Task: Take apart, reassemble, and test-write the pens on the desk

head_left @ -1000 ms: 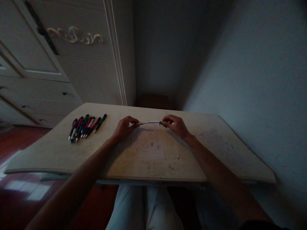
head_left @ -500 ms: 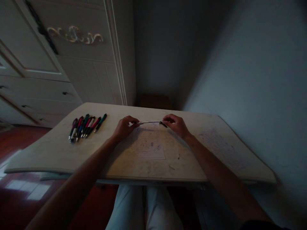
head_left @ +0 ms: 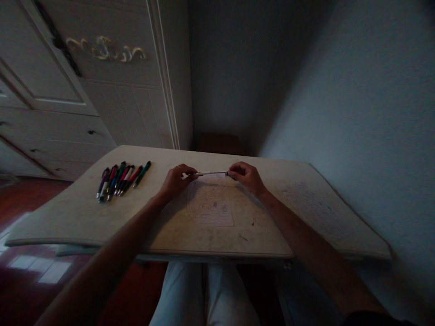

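Note:
My left hand [head_left: 176, 181] pinches a pale pen barrel [head_left: 204, 174] over the far middle of the table. A thin dark ink refill [head_left: 218, 172] runs rightward from the barrel. At its right end is a small dark pen piece [head_left: 227, 174], mostly covered by the fingertips of my right hand [head_left: 248, 177], which are closed on it. Beneath the hands lies a sheet of lined paper [head_left: 212, 216] with scribbles. Several pens [head_left: 117, 181] with dark, red, green and purple parts lie side by side to the left of my left hand.
The pale table [head_left: 159, 235] has handwriting-like marks [head_left: 311, 206] at its right. Two tiny scraps [head_left: 243, 237] lie near its front edge. A white cabinet [head_left: 132, 108] stands beyond on the left, and a wall [head_left: 367, 117] closes the right side.
My right hand has shifted slightly left, and its fingers now close around the dark pen piece that showed more fully before. My left hand and the barrel have stayed in place.

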`<state>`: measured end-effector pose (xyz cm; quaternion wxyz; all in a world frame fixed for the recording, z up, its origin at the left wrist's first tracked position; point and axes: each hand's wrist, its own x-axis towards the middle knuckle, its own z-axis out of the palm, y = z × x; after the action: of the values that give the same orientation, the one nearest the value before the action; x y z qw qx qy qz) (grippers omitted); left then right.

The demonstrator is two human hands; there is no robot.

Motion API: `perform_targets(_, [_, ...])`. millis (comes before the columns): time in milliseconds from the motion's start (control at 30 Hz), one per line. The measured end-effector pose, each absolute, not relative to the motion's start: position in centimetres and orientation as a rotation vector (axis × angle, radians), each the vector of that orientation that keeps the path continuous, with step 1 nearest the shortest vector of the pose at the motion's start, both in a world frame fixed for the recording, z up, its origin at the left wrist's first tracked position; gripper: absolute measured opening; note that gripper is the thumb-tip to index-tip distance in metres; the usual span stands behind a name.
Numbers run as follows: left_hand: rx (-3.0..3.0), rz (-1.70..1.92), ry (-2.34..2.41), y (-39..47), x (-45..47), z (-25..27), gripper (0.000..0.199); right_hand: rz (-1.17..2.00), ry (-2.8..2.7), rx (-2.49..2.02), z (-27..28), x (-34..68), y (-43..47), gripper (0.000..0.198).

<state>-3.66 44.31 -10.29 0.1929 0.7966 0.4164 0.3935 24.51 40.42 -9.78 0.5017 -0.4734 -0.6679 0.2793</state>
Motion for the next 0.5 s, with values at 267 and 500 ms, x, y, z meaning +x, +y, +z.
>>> perform_targets(267, [2.243,1.052,1.136,44.0,-3.4,-10.1,0.017,0.704,-1.530,-1.126,-10.1,23.7,40.3,0.021])
perform_targets(500, [2.243,0.993,1.106,43.5,-3.1,-9.8,0.017,0.714,-1.565,-1.112,-10.4,22.9,39.9,0.019])
